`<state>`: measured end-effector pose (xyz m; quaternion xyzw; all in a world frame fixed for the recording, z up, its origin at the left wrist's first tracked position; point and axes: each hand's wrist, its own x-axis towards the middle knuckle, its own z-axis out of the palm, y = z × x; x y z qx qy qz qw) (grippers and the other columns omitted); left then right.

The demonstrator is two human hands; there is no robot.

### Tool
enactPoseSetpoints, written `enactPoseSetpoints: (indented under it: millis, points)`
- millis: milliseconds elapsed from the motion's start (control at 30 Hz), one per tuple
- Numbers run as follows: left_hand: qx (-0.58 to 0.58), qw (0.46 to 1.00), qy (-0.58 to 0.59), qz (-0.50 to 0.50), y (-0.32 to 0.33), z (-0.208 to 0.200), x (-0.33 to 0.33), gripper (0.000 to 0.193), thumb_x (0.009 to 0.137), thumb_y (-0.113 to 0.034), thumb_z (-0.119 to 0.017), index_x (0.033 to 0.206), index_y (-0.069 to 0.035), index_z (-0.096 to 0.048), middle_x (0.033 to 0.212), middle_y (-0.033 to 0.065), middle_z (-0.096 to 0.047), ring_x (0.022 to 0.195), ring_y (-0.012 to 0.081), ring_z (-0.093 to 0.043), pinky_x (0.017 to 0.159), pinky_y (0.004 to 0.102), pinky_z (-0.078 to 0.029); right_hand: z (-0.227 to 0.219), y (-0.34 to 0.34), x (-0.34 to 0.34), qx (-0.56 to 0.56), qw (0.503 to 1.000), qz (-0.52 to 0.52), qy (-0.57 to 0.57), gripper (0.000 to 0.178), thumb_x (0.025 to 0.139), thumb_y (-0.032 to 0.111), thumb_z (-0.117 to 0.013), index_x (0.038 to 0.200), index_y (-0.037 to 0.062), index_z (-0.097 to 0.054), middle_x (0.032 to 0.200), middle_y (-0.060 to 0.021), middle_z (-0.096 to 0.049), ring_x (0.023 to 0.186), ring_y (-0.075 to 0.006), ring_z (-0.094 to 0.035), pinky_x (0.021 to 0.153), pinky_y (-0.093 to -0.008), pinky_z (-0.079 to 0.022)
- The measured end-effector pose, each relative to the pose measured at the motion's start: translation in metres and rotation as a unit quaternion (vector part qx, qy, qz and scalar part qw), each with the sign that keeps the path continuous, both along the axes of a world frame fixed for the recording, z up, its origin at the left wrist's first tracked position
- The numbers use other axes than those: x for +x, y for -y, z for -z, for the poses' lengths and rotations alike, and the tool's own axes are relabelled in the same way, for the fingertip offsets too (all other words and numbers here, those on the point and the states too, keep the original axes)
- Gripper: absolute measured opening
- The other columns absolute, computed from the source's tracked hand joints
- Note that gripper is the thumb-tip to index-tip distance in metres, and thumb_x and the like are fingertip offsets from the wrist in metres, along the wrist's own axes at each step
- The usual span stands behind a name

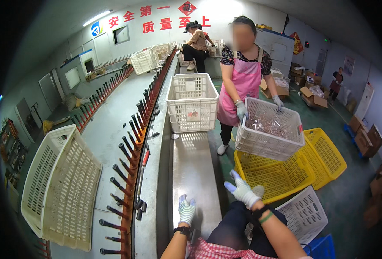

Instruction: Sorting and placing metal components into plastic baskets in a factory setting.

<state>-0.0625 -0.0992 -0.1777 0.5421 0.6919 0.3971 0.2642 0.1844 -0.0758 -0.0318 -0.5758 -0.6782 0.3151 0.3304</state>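
My left hand (186, 210), in a striped white glove, hovers over the bare metal bench (195, 168), thumb apart from the fingers and nothing held. My right hand (243, 190), gloved the same way, is raised with fingers spread, also holding nothing. It is nearest to a yellow plastic basket (273, 172). Beyond it, a co-worker in a pink apron (245, 88) grips a white crate (272, 149) with both gloved hands. Small metallic and copper-coloured parts (272, 125) lie in that crate, which is tilted over the yellow basket. A tall white crate (192, 117) stands farther up the bench.
Left of the bench runs a conveyor with upright black-tipped pegs (132, 151). A red-handled tool (145, 156) lies beside them. A large white crate (70, 194) stands at far left; a white basket (305, 216) and a blue bin (322, 248) are at lower right.
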Motion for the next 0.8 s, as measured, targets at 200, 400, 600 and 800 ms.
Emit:
enactPoseSetpoints:
  millis: [200, 400, 600, 800]
  points:
    - [0.026, 0.972, -0.23, -0.039, 0.006, 0.045, -0.002, 0.053, 0.074, -0.026, -0.056, 0.116, 0.003, -0.043, 0.128, 0.0253, -0.036, 0.118, 0.0385, -0.033, 0.099, 0.0459, -0.025, -0.025, -0.16, -0.018, 0.067, 0.996, 0.043, -0.043, 0.073, 0.083, 0.033, -0.054, 0.135, -0.0009, -0.015, 0.127, -0.0253, -0.04, 0.119, -0.0339, -0.04, 0.097, -0.0334, -0.032]
    - [0.083, 0.93, -0.357, 0.009, 0.016, 0.023, 0.009, 0.049, 0.072, -0.023, -0.052, 0.113, 0.004, -0.046, 0.121, 0.0213, -0.044, 0.114, 0.0375, -0.039, 0.097, 0.0474, -0.026, -0.097, -0.255, -0.045, 0.026, 0.998, -0.043, -0.043, 0.07, 0.084, 0.035, -0.053, 0.133, -0.0039, -0.022, 0.127, -0.0224, -0.041, 0.117, -0.0322, -0.042, 0.098, -0.0322, -0.032]
    - [0.063, 0.926, -0.371, 0.002, 0.007, 0.008, 0.011, 0.046, 0.072, -0.022, -0.052, 0.11, 0.004, -0.048, 0.118, 0.0196, -0.047, 0.112, 0.034, -0.042, 0.098, 0.0471, -0.026, -0.123, -0.307, -0.06, 0.064, 0.979, 0.049, 0.187, 0.089, 0.072, 0.05, -0.061, 0.134, -0.0009, -0.021, 0.133, -0.022, -0.033, 0.124, -0.0327, -0.031, 0.103, -0.0373, -0.025]
    - [0.054, 0.924, -0.378, 0.006, 0.006, 0.006, 0.012, 0.046, 0.071, -0.024, -0.053, 0.109, 0.003, -0.051, 0.117, 0.0189, -0.048, 0.11, 0.0331, -0.043, 0.098, 0.0464, -0.027, -0.112, -0.299, -0.093, 0.378, 0.818, -0.045, 0.431, 0.086, 0.064, 0.049, -0.065, 0.128, 0.0013, -0.032, 0.131, -0.0175, -0.035, 0.126, -0.0282, -0.027, 0.105, -0.0426, -0.016]
